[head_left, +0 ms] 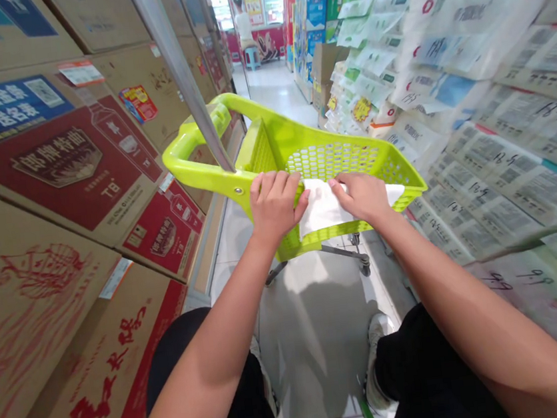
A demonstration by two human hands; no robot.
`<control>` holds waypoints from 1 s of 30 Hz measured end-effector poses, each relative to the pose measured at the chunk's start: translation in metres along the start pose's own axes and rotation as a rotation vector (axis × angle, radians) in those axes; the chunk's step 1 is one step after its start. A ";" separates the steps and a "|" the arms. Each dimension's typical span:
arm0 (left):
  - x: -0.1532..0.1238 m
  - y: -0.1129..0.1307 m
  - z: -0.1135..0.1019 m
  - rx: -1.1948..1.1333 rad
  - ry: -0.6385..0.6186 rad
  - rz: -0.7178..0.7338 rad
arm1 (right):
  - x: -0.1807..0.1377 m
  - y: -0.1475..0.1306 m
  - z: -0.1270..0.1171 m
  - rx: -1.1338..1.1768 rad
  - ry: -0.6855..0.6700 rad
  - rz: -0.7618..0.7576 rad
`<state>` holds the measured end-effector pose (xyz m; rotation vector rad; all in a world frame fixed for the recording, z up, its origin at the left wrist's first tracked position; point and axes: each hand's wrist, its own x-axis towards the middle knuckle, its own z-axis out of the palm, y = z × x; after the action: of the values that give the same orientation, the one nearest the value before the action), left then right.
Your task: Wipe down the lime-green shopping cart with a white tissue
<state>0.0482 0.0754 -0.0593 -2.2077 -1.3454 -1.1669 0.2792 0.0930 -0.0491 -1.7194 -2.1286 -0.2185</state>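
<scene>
A lime-green shopping cart (pixel 295 133) with a perforated basket stands crosswise in front of me. My left hand (pixel 276 199) is closed over its near rim, beside the left end of a white cloth (pixel 323 205). The cloth is draped across the near side of the basket. On the cloth's right part lies my right hand (pixel 364 194), its fingers bent over the rim with the cloth under them and the thumb pointing left. A grey metal pole (pixel 187 72) rises beside the cart's handle (pixel 193 168).
Stacked liquor cartons (pixel 75 151) line the left side. Tissue packs (pixel 501 177) with handwritten prices are piled on the right. An open brown box (pixel 327 62) stands farther down the aisle (pixel 269 89), where a person (pixel 244 28) is near a blue stool (pixel 252 56).
</scene>
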 end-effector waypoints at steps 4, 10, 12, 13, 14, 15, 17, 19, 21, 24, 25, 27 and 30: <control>0.000 -0.002 -0.001 0.094 0.002 0.031 | 0.002 0.043 0.000 -0.088 -0.042 0.134; 0.000 0.004 0.010 0.138 0.067 -0.007 | -0.001 0.081 0.004 -0.121 -0.022 0.227; 0.000 0.009 0.014 0.147 0.084 -0.041 | -0.003 0.070 0.008 -0.107 0.036 0.159; 0.000 0.011 0.016 0.151 0.092 -0.055 | -0.004 0.060 0.010 -0.089 0.069 0.122; 0.000 0.013 0.017 0.153 0.097 -0.067 | -0.005 0.049 0.012 -0.062 0.101 0.084; 0.000 0.014 0.018 0.151 0.098 -0.078 | -0.006 0.037 0.013 -0.029 0.130 0.045; -0.001 0.016 0.018 0.144 0.097 -0.095 | -0.005 0.013 0.011 0.038 0.184 -0.029; -0.001 0.016 0.018 0.139 0.102 -0.101 | -0.003 -0.007 0.007 0.084 0.218 -0.078; -0.002 0.015 0.017 0.149 0.109 -0.089 | 0.000 -0.022 0.001 0.097 0.189 -0.089; -0.002 0.013 0.015 0.184 0.094 -0.045 | 0.002 -0.034 -0.004 0.044 0.038 -0.032; -0.002 0.012 0.014 0.193 0.083 -0.031 | 0.002 -0.036 -0.004 0.017 -0.001 0.001; -0.001 0.009 0.012 0.193 0.061 -0.010 | 0.003 -0.033 -0.004 -0.023 -0.035 0.060; 0.000 0.005 0.010 0.189 0.040 0.010 | 0.002 -0.016 -0.001 -0.065 -0.033 0.090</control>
<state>0.0573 0.0786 -0.0650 -2.0452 -1.3660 -1.0291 0.2635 0.0906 -0.0449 -1.8635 -2.0828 -0.2380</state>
